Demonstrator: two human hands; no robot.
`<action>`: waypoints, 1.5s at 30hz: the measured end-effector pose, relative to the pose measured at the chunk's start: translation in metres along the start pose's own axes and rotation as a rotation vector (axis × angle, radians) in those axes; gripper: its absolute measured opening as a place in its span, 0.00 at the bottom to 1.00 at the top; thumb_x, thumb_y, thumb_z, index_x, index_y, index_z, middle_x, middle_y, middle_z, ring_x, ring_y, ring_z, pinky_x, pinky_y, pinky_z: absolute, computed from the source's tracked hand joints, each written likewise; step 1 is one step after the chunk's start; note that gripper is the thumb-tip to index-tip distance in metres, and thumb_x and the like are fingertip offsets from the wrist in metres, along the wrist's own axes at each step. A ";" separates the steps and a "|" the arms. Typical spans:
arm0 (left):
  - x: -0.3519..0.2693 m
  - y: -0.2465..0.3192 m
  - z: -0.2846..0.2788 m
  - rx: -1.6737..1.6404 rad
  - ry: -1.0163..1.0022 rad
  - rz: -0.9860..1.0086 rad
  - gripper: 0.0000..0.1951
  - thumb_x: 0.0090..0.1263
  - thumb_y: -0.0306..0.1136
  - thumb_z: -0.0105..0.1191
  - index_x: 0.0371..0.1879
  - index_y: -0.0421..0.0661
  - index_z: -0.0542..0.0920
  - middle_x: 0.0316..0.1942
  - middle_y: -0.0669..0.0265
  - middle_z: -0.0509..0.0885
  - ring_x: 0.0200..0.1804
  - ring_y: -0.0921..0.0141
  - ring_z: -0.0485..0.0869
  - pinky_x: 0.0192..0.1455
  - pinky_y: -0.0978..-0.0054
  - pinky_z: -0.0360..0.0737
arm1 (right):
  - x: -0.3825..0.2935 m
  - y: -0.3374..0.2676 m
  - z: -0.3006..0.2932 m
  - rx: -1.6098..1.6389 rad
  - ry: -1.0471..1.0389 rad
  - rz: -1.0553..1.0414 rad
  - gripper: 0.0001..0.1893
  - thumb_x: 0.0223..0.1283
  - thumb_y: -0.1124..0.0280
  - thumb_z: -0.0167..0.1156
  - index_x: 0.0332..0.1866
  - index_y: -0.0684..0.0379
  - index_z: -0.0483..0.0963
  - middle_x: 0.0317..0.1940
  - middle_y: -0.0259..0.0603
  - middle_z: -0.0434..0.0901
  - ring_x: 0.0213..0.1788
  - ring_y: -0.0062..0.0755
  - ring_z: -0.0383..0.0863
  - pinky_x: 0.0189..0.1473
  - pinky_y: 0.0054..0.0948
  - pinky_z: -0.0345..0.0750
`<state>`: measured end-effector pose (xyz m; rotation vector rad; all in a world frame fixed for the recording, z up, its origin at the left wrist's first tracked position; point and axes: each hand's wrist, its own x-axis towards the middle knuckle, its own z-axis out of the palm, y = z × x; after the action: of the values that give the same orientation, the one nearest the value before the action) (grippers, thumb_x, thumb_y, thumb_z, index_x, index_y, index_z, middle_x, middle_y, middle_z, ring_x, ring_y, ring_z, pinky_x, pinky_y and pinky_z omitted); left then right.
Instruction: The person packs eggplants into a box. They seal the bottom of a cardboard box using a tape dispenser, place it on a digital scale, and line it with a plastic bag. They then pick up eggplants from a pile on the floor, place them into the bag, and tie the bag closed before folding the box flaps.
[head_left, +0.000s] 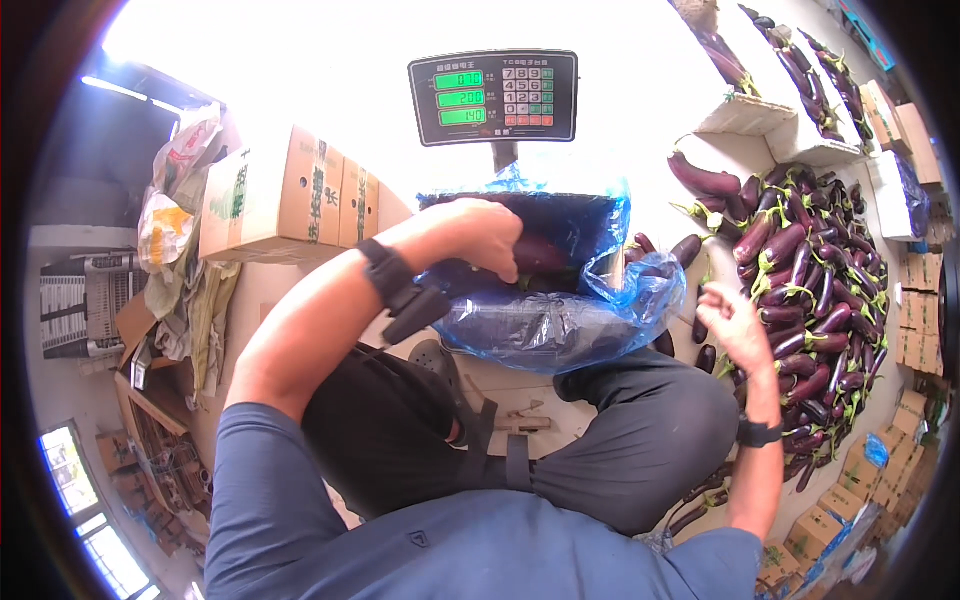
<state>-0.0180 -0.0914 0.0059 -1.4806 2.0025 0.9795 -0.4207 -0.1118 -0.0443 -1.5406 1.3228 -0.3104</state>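
Observation:
In front of me a black foam box (555, 217) lined with a blue plastic bag (547, 330) rests on an electronic scale, whose lit display panel (493, 97) stands behind it. Dark purple eggplants (534, 255) lie in the box, partly hidden. My left hand (487, 234) reaches over the box with its fingers bent down; whether it grips an eggplant is hidden. To the right of the bag, my right hand (731, 319) is raised with its fingers apart and slightly curled, holding nothing, near the loose eggplants.
A large pile of eggplants (817, 300) covers the floor at right. White foam boxes (750, 116) with eggplants stand behind it. Cardboard boxes (259, 195) and hanging plastic bags (169, 225) are at left. More cartons (814, 540) line the lower right.

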 end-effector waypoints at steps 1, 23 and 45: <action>0.019 0.001 0.008 -0.017 -0.005 0.010 0.24 0.54 0.47 0.61 0.35 0.34 0.83 0.34 0.46 0.85 0.42 0.52 0.84 0.44 0.60 0.80 | -0.006 0.020 0.008 0.017 0.000 0.053 0.26 0.56 0.73 0.66 0.60 0.70 0.70 0.45 0.43 0.81 0.45 0.26 0.80 0.48 0.25 0.78; 0.096 -0.017 0.059 -0.079 0.289 0.152 0.26 0.56 0.36 0.63 0.54 0.38 0.75 0.44 0.46 0.82 0.47 0.49 0.81 0.52 0.59 0.77 | -0.080 0.216 0.100 0.134 0.216 0.407 0.21 0.49 0.60 0.62 0.43 0.68 0.75 0.33 0.57 0.81 0.39 0.52 0.83 0.42 0.43 0.77; 0.008 0.052 -0.032 -0.450 0.271 0.159 0.22 0.62 0.27 0.59 0.56 0.37 0.74 0.44 0.52 0.83 0.47 0.60 0.84 0.50 0.67 0.80 | 0.038 0.259 -0.107 0.378 1.178 0.558 0.19 0.45 0.65 0.63 0.41 0.66 0.72 0.38 0.44 0.78 0.41 0.45 0.81 0.47 0.39 0.80</action>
<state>-0.0686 -0.1120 0.0343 -1.7847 2.2156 1.4371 -0.6344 -0.1626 -0.2226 -0.5356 2.3273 -1.1268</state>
